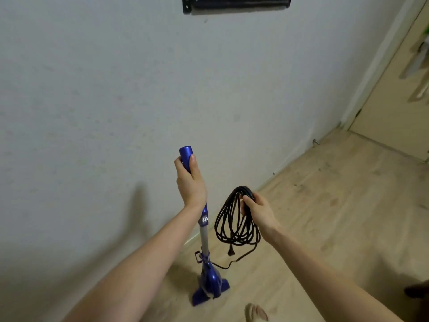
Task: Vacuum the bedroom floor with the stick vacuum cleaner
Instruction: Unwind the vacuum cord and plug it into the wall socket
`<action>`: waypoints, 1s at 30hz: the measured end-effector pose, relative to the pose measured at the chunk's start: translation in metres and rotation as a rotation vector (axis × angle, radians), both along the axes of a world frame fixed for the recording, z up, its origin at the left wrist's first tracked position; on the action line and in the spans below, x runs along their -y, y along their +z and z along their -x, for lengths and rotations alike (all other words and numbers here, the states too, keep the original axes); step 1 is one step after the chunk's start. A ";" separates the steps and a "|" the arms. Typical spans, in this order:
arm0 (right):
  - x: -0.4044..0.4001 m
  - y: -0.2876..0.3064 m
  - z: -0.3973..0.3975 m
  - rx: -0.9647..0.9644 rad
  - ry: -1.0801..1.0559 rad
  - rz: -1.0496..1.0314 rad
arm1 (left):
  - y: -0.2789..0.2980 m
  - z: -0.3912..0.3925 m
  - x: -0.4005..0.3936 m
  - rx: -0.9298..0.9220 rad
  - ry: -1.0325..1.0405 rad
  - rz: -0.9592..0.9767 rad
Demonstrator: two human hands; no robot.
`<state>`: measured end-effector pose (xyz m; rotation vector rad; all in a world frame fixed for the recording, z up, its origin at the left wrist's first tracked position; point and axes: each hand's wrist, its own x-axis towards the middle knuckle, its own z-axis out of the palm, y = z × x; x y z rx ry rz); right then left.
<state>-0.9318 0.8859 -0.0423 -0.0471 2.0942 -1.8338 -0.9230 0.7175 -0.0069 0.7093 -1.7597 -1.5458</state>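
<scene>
The wall (pixel 92 89) fills the left and far part of the scene, with a dark bracket (pixel 236 3) fixed high on it.

The stick vacuum cleaner (pixel 206 270) stands upright on the floor (pixel 336 217), just beside the wall. Its floor head (pixel 209 293) rests flat on the boards, near the person. The left hand (pixel 190 182) grips the blue handle (pixel 185 156), fingers curled round it and thumb along the side. This grip appears to steady the unit, which would likely tip if released.

To the right, the right hand (pixel 257 210) holds the coiled power cord (pixel 234 224) at the top of its loops, fingers closed round the bundle. The loops hang freely below the hand. The plug (pixel 231 252) dangles at the bottom of the coil, and one strand runs down to the vacuum body. Holding the coil off the floor keeps it gathered and untangled for paying out.

Judgement: the cord is not yet plugged in, so vacuuming has not begun. Dark debris (pixel 325 168) lies scattered on the floor further right, toward the door (pixel 394 101) at the far right.
</scene>
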 end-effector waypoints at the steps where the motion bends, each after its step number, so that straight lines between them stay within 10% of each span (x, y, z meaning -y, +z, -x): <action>1: 0.004 -0.003 0.020 -0.006 0.039 -0.007 | -0.004 0.012 0.004 0.004 0.042 0.005; 30: -0.006 -0.015 0.192 0.073 0.448 0.069 | -0.022 0.095 0.067 0.289 0.175 -0.209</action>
